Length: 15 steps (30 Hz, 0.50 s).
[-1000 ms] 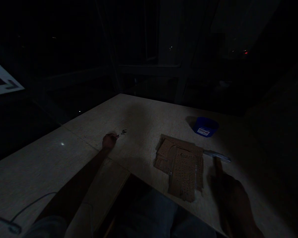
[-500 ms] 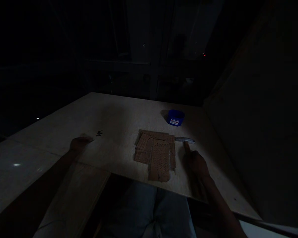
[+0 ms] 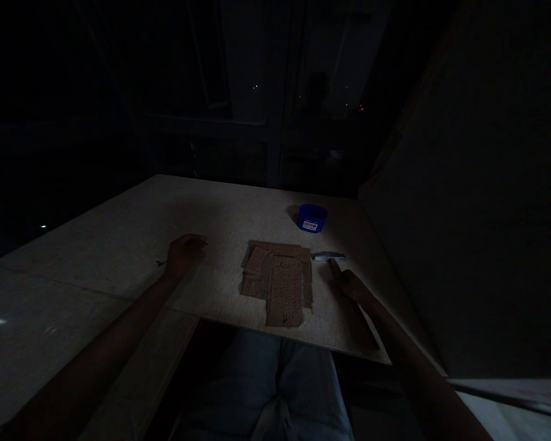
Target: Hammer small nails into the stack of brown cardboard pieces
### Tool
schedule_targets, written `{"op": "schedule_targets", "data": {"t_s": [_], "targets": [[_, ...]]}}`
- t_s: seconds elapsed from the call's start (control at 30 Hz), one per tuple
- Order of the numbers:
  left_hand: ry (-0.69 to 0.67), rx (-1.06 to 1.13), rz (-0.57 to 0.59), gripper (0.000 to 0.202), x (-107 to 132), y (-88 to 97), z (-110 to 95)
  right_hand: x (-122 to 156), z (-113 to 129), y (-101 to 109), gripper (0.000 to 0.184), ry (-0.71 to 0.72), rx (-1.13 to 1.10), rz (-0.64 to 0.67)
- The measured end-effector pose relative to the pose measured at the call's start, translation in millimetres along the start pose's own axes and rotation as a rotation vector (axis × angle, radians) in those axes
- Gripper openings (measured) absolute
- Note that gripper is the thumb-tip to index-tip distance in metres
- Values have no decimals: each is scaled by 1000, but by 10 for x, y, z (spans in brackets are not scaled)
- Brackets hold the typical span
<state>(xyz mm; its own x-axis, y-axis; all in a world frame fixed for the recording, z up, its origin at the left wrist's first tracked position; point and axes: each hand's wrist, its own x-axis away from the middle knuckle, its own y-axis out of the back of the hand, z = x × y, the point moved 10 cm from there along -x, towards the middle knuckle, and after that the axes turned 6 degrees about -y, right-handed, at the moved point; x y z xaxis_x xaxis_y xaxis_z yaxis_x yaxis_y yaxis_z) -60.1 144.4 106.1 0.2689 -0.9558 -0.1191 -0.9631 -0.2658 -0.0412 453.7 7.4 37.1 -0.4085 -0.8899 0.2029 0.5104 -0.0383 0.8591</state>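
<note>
My left hand [image 3: 183,252] is closed just above the table, left of the cardboard, with a thin dark piece like a nail [image 3: 205,243] at its fingertips. Other small dark pieces [image 3: 160,263] lie beside that wrist, partly hidden. On the right, my right hand [image 3: 348,285] wraps round the handle of a hammer [image 3: 329,256]. The hammer's metal head rests beside the right edge of the cardboard stack [image 3: 287,291]. Those brown corrugated pieces overlap unevenly, and the top one bears dark handwriting and rows of small marks.
A blue plastic tub [image 3: 311,218] with a white label stands behind the hammer. The pale table [image 3: 239,211] ends at a front edge above my legs. A dark wall or panel [image 3: 477,245] rises along the right side. The room is very dim.
My left hand has moved right, toward the cardboard, past the spot where the small dark pieces lie. My right hand still grips the hammer beside the stack. The whole view has shifted slightly.
</note>
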Motion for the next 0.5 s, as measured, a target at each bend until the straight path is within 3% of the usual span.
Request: {"op": "schedule_targets", "data": {"t_s": [0.1,0.2,0.27,0.37,0.5], "targets": [[-66,-195,276,27,305,-809,-112,38,-73,-63,32,-71,-6,37],[-82,-182,521,41,667,-1566,-108,99,-117,-98,34,-123,-21,45],[-58,-129,624,43,841,-1955,-32,133,-128,-107,32,-142,-36,41],[-28,-58,669,40,929,-2327,148,167,-138,-117,31,-165,-55,45],[-27,-53,708,31,912,-2567,423,206,-138,-130,30,-186,-63,58]]}}
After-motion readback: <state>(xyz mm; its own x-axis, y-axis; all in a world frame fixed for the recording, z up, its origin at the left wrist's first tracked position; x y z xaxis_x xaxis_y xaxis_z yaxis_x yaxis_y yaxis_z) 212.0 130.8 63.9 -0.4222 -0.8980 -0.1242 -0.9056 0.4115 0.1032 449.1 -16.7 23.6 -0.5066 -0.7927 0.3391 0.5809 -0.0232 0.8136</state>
